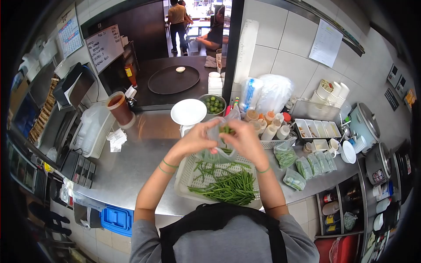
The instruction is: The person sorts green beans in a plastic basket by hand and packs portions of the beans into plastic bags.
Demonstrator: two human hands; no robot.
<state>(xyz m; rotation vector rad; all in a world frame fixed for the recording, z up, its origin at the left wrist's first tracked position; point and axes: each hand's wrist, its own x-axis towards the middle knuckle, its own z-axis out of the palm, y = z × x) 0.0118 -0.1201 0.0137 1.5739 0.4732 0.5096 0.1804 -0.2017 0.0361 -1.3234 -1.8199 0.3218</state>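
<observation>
Above a white perforated basket (182,186) full of cut green beans (232,186), my left hand (199,138) holds the rim of a clear plastic bag (212,155). My right hand (243,138) is closed on some green bean pieces (226,129) at the bag's mouth. More green pieces show through the bag, below my hands. Several filled bags of cut greens (285,155) lie on the steel counter to the right of the basket.
Behind my hands are a white plate (188,111) and a bowl of green limes (214,105). Squeeze bottles (269,132) and a condiment tray (316,129) stand to the right. A sauce container (120,110) is at the left. Two people (177,22) (215,35) are beyond the opening.
</observation>
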